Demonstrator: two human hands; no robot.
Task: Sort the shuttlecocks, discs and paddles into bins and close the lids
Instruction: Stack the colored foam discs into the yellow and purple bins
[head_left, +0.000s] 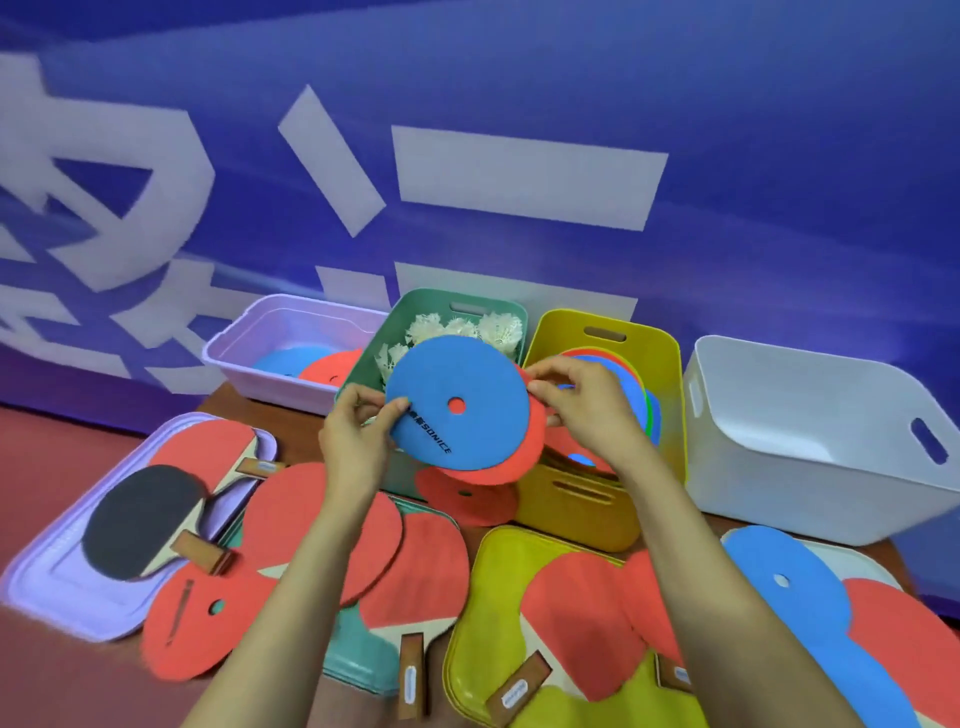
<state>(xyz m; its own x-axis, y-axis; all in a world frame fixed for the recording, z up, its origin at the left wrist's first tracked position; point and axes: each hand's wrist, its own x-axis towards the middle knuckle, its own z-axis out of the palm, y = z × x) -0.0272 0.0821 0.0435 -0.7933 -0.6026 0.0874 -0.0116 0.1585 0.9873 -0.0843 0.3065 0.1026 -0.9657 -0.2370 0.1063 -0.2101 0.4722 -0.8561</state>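
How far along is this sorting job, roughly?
Partway. Done: shuttlecocks sit in the green bin, and discs lie in the yellow bin and the purple bin. In hand: the left hand and right hand pinch a blue disc stacked on a red disc. Left: paddles like the black paddle and a loose red disc lie outside; the purple lid is off.

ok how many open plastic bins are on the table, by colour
lilac plastic bin: 1
green plastic bin: 1
yellow plastic bin: 1
white plastic bin: 1
total: 4
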